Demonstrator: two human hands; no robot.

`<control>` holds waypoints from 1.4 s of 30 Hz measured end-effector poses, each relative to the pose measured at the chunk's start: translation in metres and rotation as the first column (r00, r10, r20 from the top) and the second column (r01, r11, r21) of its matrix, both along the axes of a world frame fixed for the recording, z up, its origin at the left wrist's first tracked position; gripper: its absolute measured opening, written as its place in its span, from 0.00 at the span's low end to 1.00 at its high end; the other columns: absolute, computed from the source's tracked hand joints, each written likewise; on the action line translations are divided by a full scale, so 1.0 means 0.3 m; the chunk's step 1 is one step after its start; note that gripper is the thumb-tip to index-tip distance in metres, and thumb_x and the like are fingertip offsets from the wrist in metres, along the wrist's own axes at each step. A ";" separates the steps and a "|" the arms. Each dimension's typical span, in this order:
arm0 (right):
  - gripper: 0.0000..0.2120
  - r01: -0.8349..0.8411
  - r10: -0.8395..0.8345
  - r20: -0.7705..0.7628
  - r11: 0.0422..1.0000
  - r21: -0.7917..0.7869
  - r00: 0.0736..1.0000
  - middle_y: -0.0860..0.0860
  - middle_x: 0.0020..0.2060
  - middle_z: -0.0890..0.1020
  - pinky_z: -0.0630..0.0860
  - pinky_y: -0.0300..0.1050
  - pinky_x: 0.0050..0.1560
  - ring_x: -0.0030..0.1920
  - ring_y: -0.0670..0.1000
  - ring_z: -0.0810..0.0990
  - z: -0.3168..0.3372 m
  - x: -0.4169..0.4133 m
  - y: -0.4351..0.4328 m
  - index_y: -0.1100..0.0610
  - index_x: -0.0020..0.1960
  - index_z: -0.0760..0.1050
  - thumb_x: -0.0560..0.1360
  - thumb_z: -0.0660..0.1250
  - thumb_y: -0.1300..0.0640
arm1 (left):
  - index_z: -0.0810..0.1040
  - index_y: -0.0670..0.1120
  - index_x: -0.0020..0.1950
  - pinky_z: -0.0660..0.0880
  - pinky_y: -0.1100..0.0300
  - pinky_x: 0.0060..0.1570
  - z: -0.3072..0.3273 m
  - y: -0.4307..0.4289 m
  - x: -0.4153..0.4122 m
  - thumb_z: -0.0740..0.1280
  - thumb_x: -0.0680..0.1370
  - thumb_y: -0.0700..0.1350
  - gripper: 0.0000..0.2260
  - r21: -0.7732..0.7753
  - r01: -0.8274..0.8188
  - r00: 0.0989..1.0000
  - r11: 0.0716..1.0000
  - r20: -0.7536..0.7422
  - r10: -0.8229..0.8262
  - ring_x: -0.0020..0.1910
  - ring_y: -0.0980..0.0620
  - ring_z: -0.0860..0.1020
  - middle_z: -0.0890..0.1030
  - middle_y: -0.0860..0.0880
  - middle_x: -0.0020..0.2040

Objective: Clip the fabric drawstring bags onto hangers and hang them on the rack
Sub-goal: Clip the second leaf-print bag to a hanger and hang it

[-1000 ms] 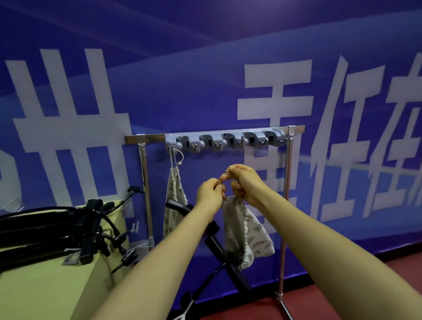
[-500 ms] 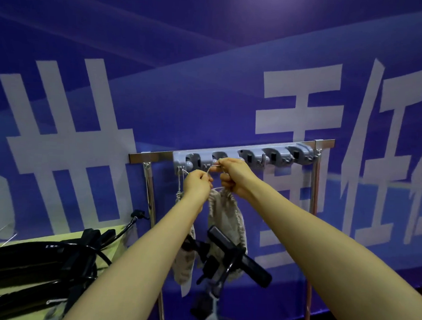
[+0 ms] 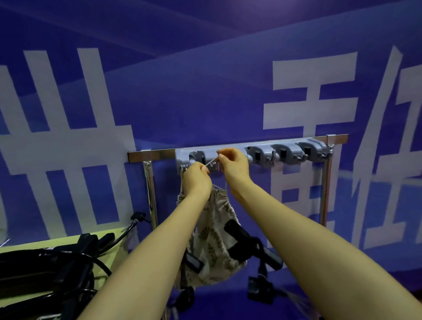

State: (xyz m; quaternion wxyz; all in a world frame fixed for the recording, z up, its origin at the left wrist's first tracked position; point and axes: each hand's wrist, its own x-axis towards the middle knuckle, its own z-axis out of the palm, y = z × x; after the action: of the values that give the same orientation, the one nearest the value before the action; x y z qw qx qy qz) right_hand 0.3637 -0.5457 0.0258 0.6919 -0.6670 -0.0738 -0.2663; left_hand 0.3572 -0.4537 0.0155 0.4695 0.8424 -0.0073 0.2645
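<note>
Hands meet at the rack (image 3: pixel 155 155): left hand (image 3: pixel 197 178) and right hand (image 3: pixel 234 163) each pinch the drawstring (image 3: pixel 211 161), pulling it taut, apparently to loop it over the grey hook strip (image 3: pixel 286 153). The leaf-print fabric bag (image 3: pixel 214 234) dangles just below.
</note>
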 end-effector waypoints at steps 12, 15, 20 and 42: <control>0.07 0.124 -0.137 -0.023 0.946 -0.298 0.990 0.51 0.50 0.78 0.73 0.43 0.49 0.49 0.50 0.77 -0.114 -0.021 -0.001 0.58 0.55 0.75 0.79 0.62 0.59 | 0.77 0.40 0.49 0.70 0.55 0.42 -0.085 -0.016 -0.027 0.56 0.81 0.44 0.12 0.108 0.018 0.995 0.994 -0.096 -0.008 0.44 0.45 0.76 0.79 0.43 0.47; 0.09 0.163 -0.157 0.041 0.940 -0.300 0.987 0.54 0.54 0.78 0.73 0.44 0.51 0.52 0.51 0.76 -0.085 -0.056 0.002 0.58 0.57 0.74 0.79 0.62 0.56 | 0.78 0.41 0.50 0.77 0.50 0.49 -0.087 0.018 -0.060 0.58 0.80 0.44 0.11 0.096 0.051 0.995 0.994 -0.090 -0.042 0.47 0.43 0.79 0.81 0.43 0.48; 0.09 0.087 -0.072 0.061 0.953 -0.290 0.995 0.52 0.49 0.78 0.69 0.35 0.40 0.47 0.48 0.75 -0.025 -0.180 0.091 0.59 0.55 0.74 0.80 0.59 0.56 | 0.77 0.42 0.45 0.79 0.45 0.46 -0.080 0.129 -0.191 0.59 0.80 0.46 0.11 0.011 0.045 0.994 0.999 -0.097 -0.043 0.43 0.43 0.81 0.81 0.44 0.44; 0.19 -0.501 0.379 -0.336 0.733 -0.459 0.862 0.60 0.51 0.80 0.75 0.59 0.59 0.54 0.60 0.79 -0.261 -0.695 0.908 0.60 0.57 0.72 0.80 0.56 0.45 | 0.75 0.48 0.38 0.79 0.50 0.47 -0.306 1.052 -0.860 0.62 0.79 0.50 0.11 0.046 -0.384 0.891 0.922 -0.243 0.383 0.42 0.46 0.81 0.82 0.48 0.41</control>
State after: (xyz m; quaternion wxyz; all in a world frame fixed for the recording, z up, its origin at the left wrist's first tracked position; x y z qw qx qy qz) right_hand 0.1551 -0.2734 -0.0526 0.5264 -0.8200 -0.2244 0.0124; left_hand 0.0992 -0.1381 -0.0762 0.4067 0.8528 0.2180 0.2448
